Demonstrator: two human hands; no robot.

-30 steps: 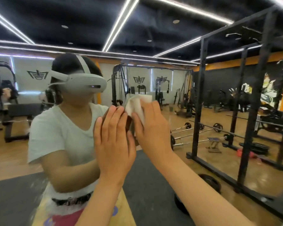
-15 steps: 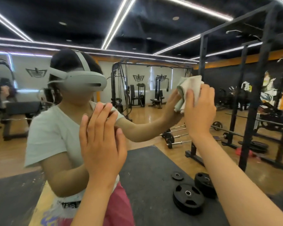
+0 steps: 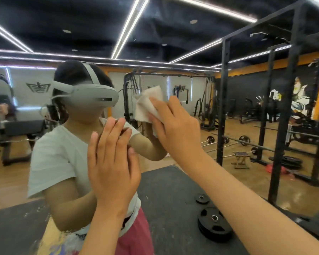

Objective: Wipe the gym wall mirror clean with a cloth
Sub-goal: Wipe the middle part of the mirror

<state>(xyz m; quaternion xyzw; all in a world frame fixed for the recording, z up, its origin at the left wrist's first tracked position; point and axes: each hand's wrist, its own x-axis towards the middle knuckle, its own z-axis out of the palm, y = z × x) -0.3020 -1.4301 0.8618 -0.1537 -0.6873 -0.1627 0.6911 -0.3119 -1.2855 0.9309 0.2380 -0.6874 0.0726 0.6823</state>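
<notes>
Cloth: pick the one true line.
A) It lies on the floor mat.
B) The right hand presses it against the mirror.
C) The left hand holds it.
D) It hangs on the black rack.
B: the right hand spreads its fingers over the cloth and presses it to the mirror, while the left hand lies flat on the glass with nothing in it.

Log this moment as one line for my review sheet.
right hand: presses cloth on mirror | left hand: flat against mirror, holds nothing | stage: mid-wipe
</notes>
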